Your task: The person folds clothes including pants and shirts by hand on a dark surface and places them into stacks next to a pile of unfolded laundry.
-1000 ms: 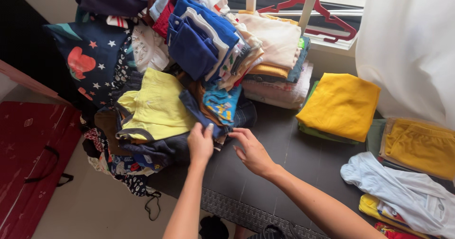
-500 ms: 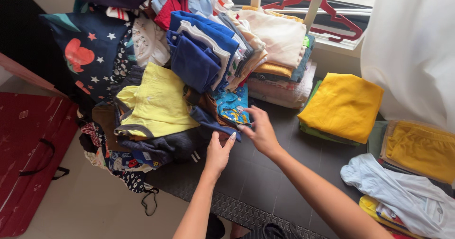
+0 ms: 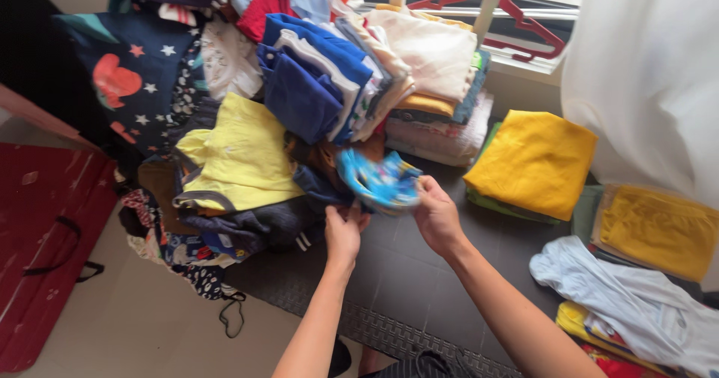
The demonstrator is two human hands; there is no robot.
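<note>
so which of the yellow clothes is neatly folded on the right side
The bright yellow folded cloth on the green piece beside the tall stack: a flat, squared bundle. The pale yellow shirt lies spread loose on the left heap, by the left hand.

You hold a small bright blue garment [image 3: 378, 181] with a colourful print, blurred and crumpled. It is lifted just above the dark surface [image 3: 419, 273], at the front edge of the clothes pile, between your two hands.

One head-worn camera looks steeply down, close over the clothes pile [image 3: 299, 116] on the dark floor mat [image 3: 419, 273].
</note>
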